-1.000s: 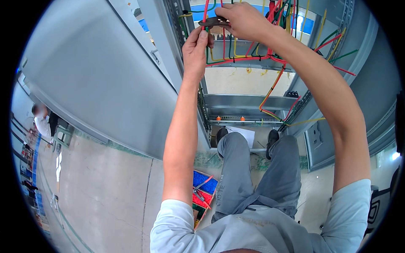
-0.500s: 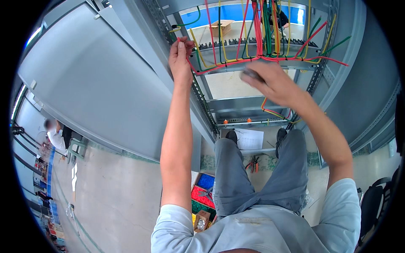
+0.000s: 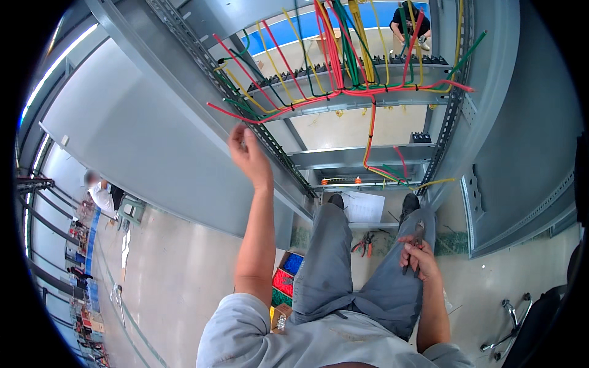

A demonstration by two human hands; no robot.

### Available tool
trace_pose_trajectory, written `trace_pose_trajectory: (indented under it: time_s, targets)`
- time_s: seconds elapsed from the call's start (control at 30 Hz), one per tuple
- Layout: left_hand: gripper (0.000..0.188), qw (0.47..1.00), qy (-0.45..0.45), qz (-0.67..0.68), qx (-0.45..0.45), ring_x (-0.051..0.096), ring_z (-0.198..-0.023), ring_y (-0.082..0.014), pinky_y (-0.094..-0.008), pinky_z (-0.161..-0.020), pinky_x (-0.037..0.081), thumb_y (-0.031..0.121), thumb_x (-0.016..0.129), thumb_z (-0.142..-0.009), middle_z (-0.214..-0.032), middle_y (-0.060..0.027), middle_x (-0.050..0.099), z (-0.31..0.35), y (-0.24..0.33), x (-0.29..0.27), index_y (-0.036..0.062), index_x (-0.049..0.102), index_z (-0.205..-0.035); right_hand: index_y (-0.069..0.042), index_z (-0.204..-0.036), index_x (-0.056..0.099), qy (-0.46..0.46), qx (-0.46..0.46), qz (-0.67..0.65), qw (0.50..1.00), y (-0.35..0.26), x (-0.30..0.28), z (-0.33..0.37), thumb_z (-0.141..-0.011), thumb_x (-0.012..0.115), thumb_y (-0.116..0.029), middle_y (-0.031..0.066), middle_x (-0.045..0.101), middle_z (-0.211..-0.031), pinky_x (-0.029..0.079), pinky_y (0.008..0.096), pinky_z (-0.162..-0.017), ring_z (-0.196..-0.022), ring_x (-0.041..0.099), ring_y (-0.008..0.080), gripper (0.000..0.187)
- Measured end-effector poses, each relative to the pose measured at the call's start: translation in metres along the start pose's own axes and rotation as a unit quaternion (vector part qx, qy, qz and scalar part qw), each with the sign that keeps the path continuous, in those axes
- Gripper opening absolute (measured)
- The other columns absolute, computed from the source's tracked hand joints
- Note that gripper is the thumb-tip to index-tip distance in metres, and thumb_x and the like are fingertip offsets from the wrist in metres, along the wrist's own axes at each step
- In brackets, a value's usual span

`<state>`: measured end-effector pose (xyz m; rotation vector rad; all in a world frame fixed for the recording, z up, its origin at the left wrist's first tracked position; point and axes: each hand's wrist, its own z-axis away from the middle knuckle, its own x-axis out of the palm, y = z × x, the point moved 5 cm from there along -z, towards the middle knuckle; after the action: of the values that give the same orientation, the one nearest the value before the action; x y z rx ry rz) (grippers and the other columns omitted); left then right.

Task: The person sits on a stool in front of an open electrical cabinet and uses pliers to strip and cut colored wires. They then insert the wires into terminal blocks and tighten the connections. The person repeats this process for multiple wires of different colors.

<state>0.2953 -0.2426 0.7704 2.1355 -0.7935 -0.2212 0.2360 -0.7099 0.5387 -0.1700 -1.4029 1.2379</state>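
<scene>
My left hand [image 3: 248, 156] is raised beside the left post of the metal cabinet frame, fingers slightly curled and apart, with nothing visible in them. Just above it, the loose end of a red wire [image 3: 228, 113] sticks out to the left of the bundle. My right hand [image 3: 422, 260] rests low over my right thigh and grips dark-handled pliers [image 3: 418, 233], jaws pointing up. Red, green and yellow wires [image 3: 343, 91] run along the crossbar in a tied bundle, with several branches standing up past a row of black terminal blocks [image 3: 270, 81].
On the floor lie orange-handled pliers [image 3: 367, 244] and a paper sheet [image 3: 363, 207]. A divided box of blue, red and green small parts [image 3: 283, 281] stands by my left leg. Grey door panels [image 3: 141, 135] flank the cabinet. One person [image 3: 412, 27] crouches behind it.
My left hand has let go of the red wire and dropped lower. My right hand has moved from the wire bundle down to my thigh with the pliers. The view has shifted.
</scene>
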Motion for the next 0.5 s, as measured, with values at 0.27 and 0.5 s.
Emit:
trace_pose_trajectory:
  time_s: [0.27, 0.5]
  targets:
    - [0.05, 0.993, -0.05, 0.087, 0.07, 0.06, -0.124, -0.0193, -0.032, -0.105, 0.048, 0.016, 0.07, -0.1, -0.135, -0.0162, 0.064, -0.036, 0.035, 0.071, -0.0076, 0.054, -0.141, 0.004, -0.135, 0.056, -0.013, -0.021, 0.042, 0.999, -0.013, -0.037, 0.014, -0.094, 0.065, -0.005, 0.0088, 0.059, -0.08, 0.052, 0.0364, -0.068, -0.07, 0.061, 0.0214, 0.043]
    - [0.046, 0.984, -0.177, 0.0, -0.002, 0.063, -0.121, -0.0184, -0.0309, -0.104, 0.049, 0.016, 0.069, -0.101, -0.128, -0.0148, 0.068, -0.079, 0.03, 0.059, -0.0069, 0.056, -0.139, 0.0, -0.135, 0.058, 0.015, -0.03, -0.045, 0.998, -0.015, -0.061, 0.03, -0.098, 0.061, -0.007, 0.0089, 0.059, -0.084, 0.051, 0.0404, -0.071, -0.074, 0.06, 0.0243, 0.038]
